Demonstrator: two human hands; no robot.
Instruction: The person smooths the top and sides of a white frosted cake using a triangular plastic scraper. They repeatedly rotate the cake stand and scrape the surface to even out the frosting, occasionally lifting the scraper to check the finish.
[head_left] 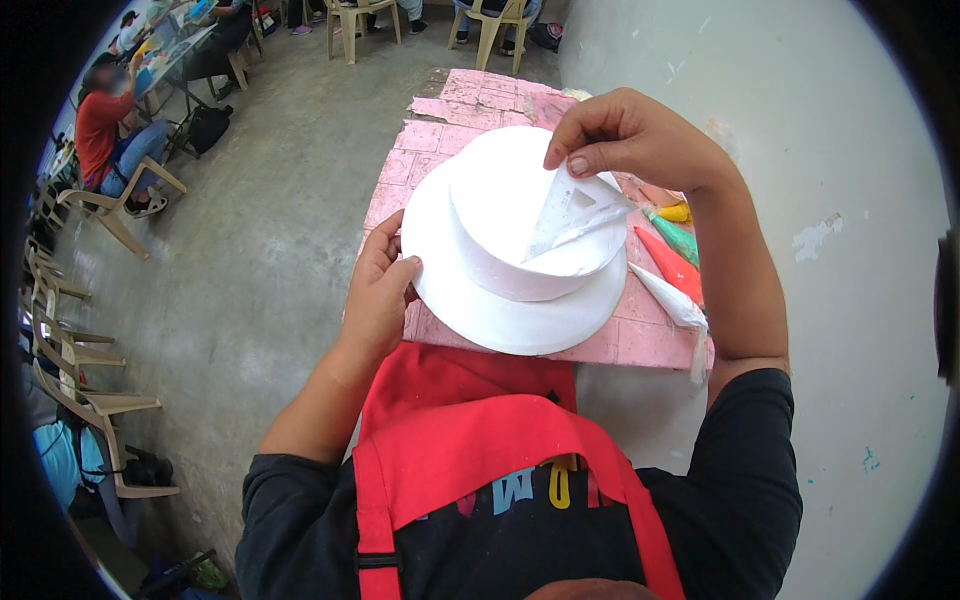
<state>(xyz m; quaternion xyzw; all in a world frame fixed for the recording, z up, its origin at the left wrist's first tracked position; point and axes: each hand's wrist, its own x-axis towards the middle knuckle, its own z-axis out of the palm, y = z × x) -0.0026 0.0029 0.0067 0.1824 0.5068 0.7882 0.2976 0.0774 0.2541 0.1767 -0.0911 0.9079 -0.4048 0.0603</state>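
Observation:
A white round cake [495, 190] with a smooth coating stands on a wider white round cake board [520, 330]. My left hand [382, 280] grips the board's left rim, thumb at the edge and fingers curled against the side. Over the right part of the cake top, my right hand [640, 140] pinches a white triangular icing scraper [572, 205] between thumb and fingers. The scraper is tilted, and its lower point reaches toward the cake's near edge. White icing is smeared along one side of it.
Right of the cake lie a white piping bag [672, 300], a red one [670, 262], a green one [676, 238] and a yellow one [677, 213]. The pink brick-patterned table [635, 335] stands beside a pale wall [840, 300]. Chairs and a seated person [110, 130] are farther left.

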